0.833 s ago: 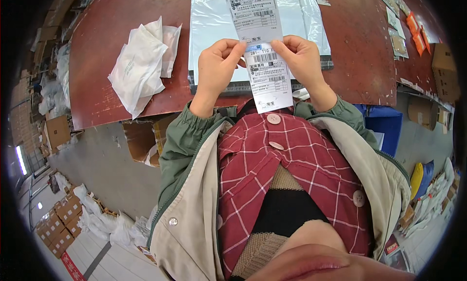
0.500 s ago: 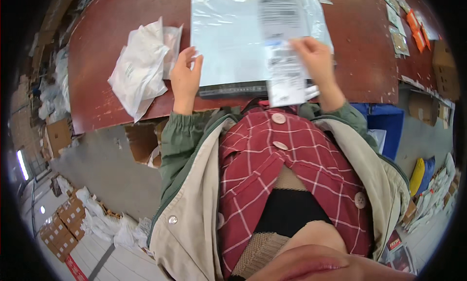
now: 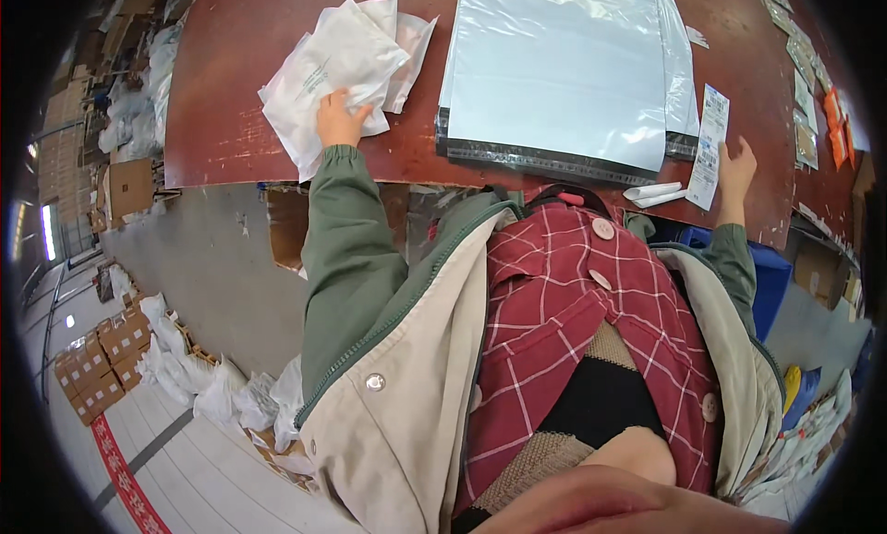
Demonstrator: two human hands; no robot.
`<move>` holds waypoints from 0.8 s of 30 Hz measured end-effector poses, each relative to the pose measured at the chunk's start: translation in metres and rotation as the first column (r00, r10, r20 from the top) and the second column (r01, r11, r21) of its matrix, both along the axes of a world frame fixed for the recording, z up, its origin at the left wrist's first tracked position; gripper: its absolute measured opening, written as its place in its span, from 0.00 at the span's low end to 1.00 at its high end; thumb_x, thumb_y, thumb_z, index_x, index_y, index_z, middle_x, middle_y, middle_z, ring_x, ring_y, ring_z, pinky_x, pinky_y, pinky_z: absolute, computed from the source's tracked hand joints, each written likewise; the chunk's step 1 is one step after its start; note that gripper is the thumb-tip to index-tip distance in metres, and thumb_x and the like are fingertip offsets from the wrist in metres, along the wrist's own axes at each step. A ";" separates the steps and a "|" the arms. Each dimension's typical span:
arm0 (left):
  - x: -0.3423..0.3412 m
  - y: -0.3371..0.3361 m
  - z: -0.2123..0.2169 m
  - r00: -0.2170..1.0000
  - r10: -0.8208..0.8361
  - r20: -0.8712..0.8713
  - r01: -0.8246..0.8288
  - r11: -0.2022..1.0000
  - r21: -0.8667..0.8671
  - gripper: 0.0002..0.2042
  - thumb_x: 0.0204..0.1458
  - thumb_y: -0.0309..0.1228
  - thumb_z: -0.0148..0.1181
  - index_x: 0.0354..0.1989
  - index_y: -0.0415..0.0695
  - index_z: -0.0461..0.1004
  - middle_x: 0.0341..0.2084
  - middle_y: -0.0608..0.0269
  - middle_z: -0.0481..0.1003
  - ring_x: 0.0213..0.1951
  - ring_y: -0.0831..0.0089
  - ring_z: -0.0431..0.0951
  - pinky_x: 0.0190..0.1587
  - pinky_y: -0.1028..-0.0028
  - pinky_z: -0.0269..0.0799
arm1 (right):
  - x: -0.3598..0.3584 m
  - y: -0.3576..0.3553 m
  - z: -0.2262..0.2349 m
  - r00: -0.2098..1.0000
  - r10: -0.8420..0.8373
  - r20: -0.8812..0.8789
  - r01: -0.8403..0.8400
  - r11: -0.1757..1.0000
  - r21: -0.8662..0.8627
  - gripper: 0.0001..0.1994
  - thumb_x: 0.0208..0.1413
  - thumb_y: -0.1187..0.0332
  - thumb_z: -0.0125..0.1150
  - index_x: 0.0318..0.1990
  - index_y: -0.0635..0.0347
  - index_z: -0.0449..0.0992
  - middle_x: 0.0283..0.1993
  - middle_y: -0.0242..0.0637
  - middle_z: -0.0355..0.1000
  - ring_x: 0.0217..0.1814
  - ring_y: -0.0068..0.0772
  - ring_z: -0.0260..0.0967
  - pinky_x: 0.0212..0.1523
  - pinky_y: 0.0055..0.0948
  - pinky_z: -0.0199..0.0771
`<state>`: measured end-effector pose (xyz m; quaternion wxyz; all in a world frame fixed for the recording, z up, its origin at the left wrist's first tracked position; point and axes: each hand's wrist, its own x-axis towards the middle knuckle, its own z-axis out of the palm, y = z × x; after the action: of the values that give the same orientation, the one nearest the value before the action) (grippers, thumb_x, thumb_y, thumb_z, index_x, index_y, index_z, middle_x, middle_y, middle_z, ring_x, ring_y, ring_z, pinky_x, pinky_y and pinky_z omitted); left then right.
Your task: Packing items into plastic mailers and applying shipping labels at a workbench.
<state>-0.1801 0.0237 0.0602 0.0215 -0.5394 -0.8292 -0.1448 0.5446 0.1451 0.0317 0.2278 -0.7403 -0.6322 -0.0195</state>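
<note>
My left hand (image 3: 340, 123) lies flat, fingers spread, on the crumpled pile of white plastic packets (image 3: 337, 63), left of the stack of grey plastic mailer bags (image 3: 564, 67) on the reddish-brown surface (image 3: 231, 118). Right of that stack, my right hand (image 3: 736, 157) is open at the long white paper label strip (image 3: 710, 146); it seems only to touch its edge, though I can't be sure.

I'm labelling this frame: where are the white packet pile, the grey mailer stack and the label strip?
white packet pile (image 3: 346, 58), head view, middle of the top packet.
grey mailer stack (image 3: 564, 67), head view, centre of the top bag.
label strip (image 3: 710, 146), head view, mid-strip.
</note>
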 end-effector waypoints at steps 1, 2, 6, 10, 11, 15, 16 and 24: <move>-0.007 0.007 0.004 1.000 -0.002 -0.004 0.002 1.000 0.006 0.25 0.40 0.42 0.67 0.46 0.44 0.73 0.49 0.53 0.71 0.49 0.57 0.71 0.48 0.64 0.67 | -0.018 0.003 0.009 0.992 0.113 -0.048 -0.105 0.985 0.138 0.25 0.47 0.61 0.65 0.51 0.64 0.71 0.51 0.51 0.69 0.50 0.44 0.68 0.52 0.38 0.66; -0.027 0.015 0.015 0.989 0.025 0.145 -0.014 0.997 -0.077 0.21 0.40 0.42 0.66 0.41 0.43 0.75 0.42 0.55 0.74 0.42 0.60 0.74 0.44 0.64 0.69 | -0.051 0.004 0.016 0.972 0.191 -0.136 -0.164 0.969 0.187 0.23 0.47 0.63 0.65 0.51 0.62 0.71 0.51 0.48 0.69 0.51 0.43 0.68 0.53 0.36 0.66; -0.031 0.020 0.041 0.992 -0.053 0.113 0.068 0.990 -0.124 0.12 0.40 0.35 0.65 0.29 0.40 0.77 0.22 0.58 0.76 0.30 0.65 0.77 0.36 0.68 0.71 | -0.160 -0.023 0.060 0.800 0.385 -0.460 -0.393 0.916 0.082 0.19 0.49 0.66 0.63 0.51 0.56 0.72 0.53 0.40 0.69 0.53 0.38 0.68 0.53 0.33 0.66; 0.046 0.021 0.127 0.915 -0.345 0.208 0.312 0.933 0.179 0.08 0.43 0.27 0.63 0.32 0.39 0.76 0.27 0.59 0.76 0.30 0.70 0.75 0.35 0.73 0.70 | -0.200 -0.039 0.103 0.671 0.573 -0.470 -0.611 0.787 0.086 0.22 0.47 0.67 0.65 0.53 0.56 0.71 0.51 0.39 0.71 0.53 0.36 0.68 0.53 0.32 0.66; 0.067 0.008 0.164 0.893 -0.415 0.172 0.378 0.901 0.214 0.06 0.44 0.25 0.62 0.31 0.39 0.76 0.28 0.59 0.76 0.31 0.70 0.75 0.35 0.73 0.70 | -0.225 -0.047 0.120 0.609 0.623 -0.491 -0.640 0.752 0.159 0.24 0.46 0.67 0.66 0.53 0.57 0.70 0.50 0.40 0.72 0.53 0.37 0.68 0.53 0.33 0.66; 0.147 -0.011 0.231 0.677 -0.695 0.244 0.641 0.719 0.268 0.05 0.44 0.22 0.61 0.31 0.40 0.76 0.31 0.61 0.75 0.33 0.69 0.75 0.39 0.73 0.70 | -0.280 -0.070 0.159 0.656 0.692 -0.301 -0.531 0.707 0.468 0.26 0.43 0.68 0.69 0.52 0.62 0.69 0.47 0.45 0.73 0.50 0.40 0.70 0.52 0.34 0.67; 0.163 -0.012 0.225 0.627 -0.743 0.235 0.674 0.668 0.314 0.05 0.44 0.22 0.61 0.31 0.41 0.76 0.31 0.60 0.75 0.34 0.68 0.75 0.41 0.72 0.70 | -0.284 -0.079 0.155 0.507 0.721 -0.473 -0.668 0.675 0.312 0.26 0.43 0.68 0.69 0.51 0.64 0.70 0.46 0.46 0.73 0.48 0.38 0.71 0.50 0.34 0.68; 0.062 -0.013 0.086 0.999 0.008 0.034 -0.022 0.889 0.457 0.19 0.47 0.33 0.61 0.48 0.40 0.70 0.46 0.48 0.71 0.50 0.53 0.69 0.54 0.63 0.62 | -0.179 -0.058 0.039 0.361 -0.050 -0.931 -0.387 0.900 -0.198 0.24 0.54 0.58 0.60 0.52 0.68 0.69 0.46 0.39 0.72 0.44 0.27 0.69 0.44 0.27 0.70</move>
<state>-0.1185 0.0108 0.1461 0.1362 -0.5105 -0.7761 -0.3442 0.3654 0.0872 0.0703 0.3900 -0.5822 -0.4618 0.5438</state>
